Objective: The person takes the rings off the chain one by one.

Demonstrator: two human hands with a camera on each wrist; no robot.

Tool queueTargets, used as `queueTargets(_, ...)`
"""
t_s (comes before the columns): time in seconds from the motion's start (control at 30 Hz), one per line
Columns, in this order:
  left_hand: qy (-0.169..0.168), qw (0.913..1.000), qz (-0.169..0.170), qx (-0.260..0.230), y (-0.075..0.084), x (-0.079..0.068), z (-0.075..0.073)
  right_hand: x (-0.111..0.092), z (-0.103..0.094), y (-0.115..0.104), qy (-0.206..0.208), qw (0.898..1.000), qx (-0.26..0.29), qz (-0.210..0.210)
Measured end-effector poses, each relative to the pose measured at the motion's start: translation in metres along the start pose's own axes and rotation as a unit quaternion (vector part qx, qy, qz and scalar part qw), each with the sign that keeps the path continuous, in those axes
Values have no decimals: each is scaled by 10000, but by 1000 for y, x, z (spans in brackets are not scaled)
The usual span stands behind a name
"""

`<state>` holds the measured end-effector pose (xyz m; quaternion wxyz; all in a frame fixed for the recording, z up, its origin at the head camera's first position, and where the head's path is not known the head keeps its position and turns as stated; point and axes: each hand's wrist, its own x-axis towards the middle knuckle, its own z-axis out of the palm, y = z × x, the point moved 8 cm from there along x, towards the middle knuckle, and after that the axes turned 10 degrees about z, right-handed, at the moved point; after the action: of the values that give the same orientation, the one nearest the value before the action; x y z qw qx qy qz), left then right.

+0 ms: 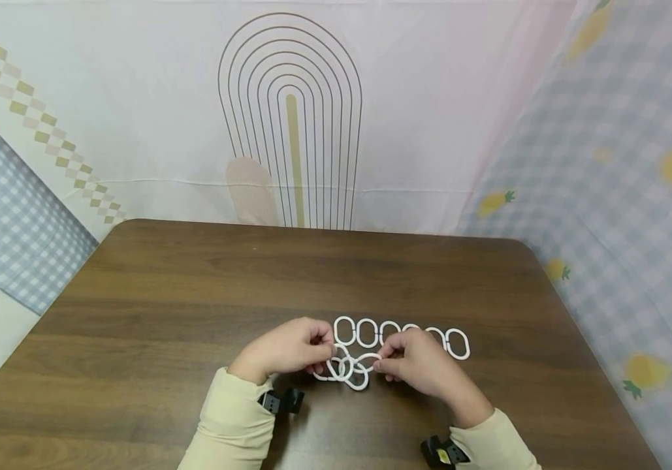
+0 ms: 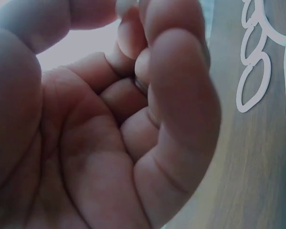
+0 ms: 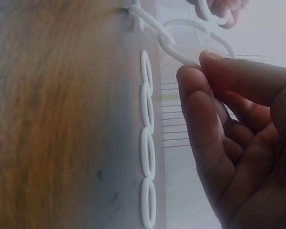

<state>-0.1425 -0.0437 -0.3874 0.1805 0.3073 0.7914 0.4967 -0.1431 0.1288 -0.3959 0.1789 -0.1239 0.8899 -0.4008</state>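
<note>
My left hand (image 1: pixel 288 349) pinches a white oval plastic chain link. In the left wrist view its fingers (image 2: pixel 181 95) are curled, with the grip near the top edge. My right hand (image 1: pixel 420 362) holds another white link (image 3: pixel 174 52) between thumb and fingertips. A small gap shows in that link's ring in the right wrist view. Through it passes a second link (image 3: pixel 150 21). Between both hands several links (image 1: pixel 358 386) overlap in a joined cluster just above the table; exactly how they interlock is hard to tell.
A row of separate white oval links (image 1: pixel 336 329) lies on the brown wooden table (image 1: pixel 194 281) just beyond the hands, partly hidden by the right hand. Patterned cloths (image 1: pixel 430 117) hang behind the table and at its sides.
</note>
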Motion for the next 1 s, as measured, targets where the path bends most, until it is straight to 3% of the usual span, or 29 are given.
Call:
queueTargets(0.53, 42, 9991, -56, 423, -3, 2, -3, -1, 2, 0, -130, 9998, 121, 112)
queueTargets(1.0, 22, 9993, -51, 383, -1, 0, -3, -1, 1, -2, -101, 9999, 56, 3)
